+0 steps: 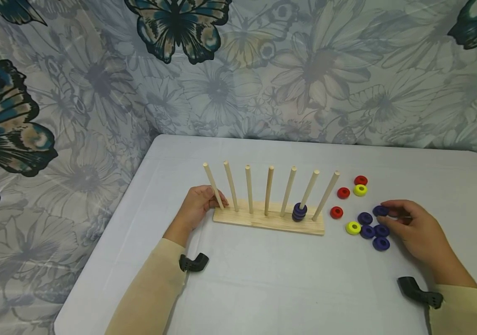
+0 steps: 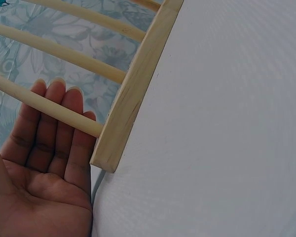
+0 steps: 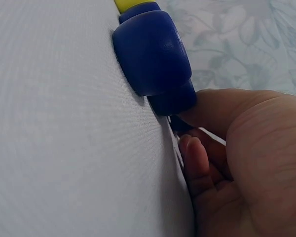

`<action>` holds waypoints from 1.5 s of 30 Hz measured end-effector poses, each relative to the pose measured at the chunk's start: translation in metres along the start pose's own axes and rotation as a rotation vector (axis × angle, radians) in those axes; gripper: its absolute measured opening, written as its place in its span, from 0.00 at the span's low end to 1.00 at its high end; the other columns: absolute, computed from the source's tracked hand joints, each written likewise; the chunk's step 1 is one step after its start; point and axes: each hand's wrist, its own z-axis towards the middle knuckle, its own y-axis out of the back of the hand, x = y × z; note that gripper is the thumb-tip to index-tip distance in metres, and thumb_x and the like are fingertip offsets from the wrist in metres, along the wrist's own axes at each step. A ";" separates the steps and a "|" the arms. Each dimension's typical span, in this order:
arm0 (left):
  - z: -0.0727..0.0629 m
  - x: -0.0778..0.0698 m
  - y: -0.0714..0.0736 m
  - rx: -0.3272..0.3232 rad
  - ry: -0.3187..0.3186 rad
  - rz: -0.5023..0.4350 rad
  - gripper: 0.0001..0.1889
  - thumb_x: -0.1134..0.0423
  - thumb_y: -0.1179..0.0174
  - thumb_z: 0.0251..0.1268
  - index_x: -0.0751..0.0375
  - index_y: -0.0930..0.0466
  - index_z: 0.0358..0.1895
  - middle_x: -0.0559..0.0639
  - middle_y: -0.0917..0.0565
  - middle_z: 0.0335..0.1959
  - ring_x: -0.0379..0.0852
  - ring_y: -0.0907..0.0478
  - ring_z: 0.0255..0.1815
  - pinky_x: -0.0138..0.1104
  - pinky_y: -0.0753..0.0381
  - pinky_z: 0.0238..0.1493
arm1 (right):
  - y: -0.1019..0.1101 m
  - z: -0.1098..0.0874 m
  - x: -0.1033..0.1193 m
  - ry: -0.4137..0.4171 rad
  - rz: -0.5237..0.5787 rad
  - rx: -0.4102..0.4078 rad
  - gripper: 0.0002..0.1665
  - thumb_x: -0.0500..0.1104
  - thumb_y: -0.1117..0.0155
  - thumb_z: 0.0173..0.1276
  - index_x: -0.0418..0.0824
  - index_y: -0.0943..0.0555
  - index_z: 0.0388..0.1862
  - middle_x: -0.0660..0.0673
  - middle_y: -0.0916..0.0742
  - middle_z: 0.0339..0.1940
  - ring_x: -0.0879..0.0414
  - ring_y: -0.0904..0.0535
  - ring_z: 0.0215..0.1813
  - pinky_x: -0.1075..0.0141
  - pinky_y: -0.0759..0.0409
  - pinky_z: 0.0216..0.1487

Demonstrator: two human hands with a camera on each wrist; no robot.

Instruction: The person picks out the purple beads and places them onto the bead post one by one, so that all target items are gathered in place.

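Observation:
A wooden rack (image 1: pixel 268 221) with a row of upright pegs stands on the table; blue rings (image 1: pixel 299 212) are stacked on its second peg from the right. My left hand (image 1: pixel 198 204) is at the rack's left end. Its fingers (image 2: pixel 56 131) extend behind the end peg (image 2: pixel 49 106), and the palm faces the left wrist camera. Over on the right, my right hand (image 1: pixel 420 230) pinches a dark blue ring (image 1: pixel 380 211) between thumb and fingers. That ring is mostly hidden in the right wrist view, behind a nearer blue ring (image 3: pixel 153 54). More loose blue rings (image 1: pixel 367 231) lie beside these fingertips.
Red rings (image 1: pixel 336 212) and yellow rings (image 1: pixel 353 227) lie loose between the rack and my right hand. The white table (image 1: pixel 272 284) reaches back to a butterfly-patterned cloth (image 1: pixel 217 93). Each wrist wears a black mount (image 1: pixel 194 263).

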 end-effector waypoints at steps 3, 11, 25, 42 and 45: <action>0.000 -0.001 0.000 0.001 -0.002 0.000 0.41 0.31 0.33 0.68 0.78 0.14 0.39 0.52 0.09 0.36 0.45 0.10 0.41 0.37 0.10 0.47 | 0.000 0.000 0.000 -0.011 0.003 0.001 0.26 0.40 0.28 0.80 0.30 0.22 0.69 0.32 0.17 0.55 0.49 0.27 0.49 0.73 0.30 0.39; 0.000 0.000 0.000 -0.003 0.007 0.016 0.32 0.30 0.33 0.67 0.60 0.09 0.37 0.52 0.09 0.36 0.45 0.10 0.41 0.37 0.11 0.48 | -0.001 -0.002 0.001 -0.015 0.007 -0.025 0.26 0.41 0.28 0.80 0.29 0.22 0.69 0.33 0.17 0.53 0.51 0.27 0.48 0.76 0.30 0.39; 0.000 0.000 0.000 -0.008 0.009 0.020 0.46 0.30 0.33 0.67 0.85 0.18 0.40 0.52 0.09 0.36 0.46 0.10 0.40 0.37 0.10 0.47 | -0.002 -0.002 0.006 0.004 0.011 -0.070 0.28 0.36 0.27 0.78 0.28 0.23 0.71 0.30 0.17 0.56 0.63 0.28 0.49 0.83 0.32 0.40; 0.000 0.002 0.002 -0.004 0.013 0.011 0.33 0.30 0.33 0.67 0.63 0.09 0.38 0.52 0.09 0.36 0.46 0.10 0.41 0.37 0.10 0.47 | -0.002 -0.005 0.025 0.052 -0.005 -0.130 0.27 0.31 0.24 0.73 0.30 0.20 0.68 0.33 0.18 0.57 0.63 0.27 0.51 0.91 0.33 0.45; 0.000 0.002 0.001 0.001 0.004 0.008 0.39 0.31 0.33 0.68 0.73 0.12 0.39 0.52 0.09 0.36 0.46 0.10 0.41 0.37 0.10 0.48 | -0.002 -0.005 0.027 0.076 0.001 -0.137 0.27 0.29 0.24 0.72 0.29 0.20 0.67 0.34 0.19 0.57 0.65 0.27 0.51 0.92 0.33 0.45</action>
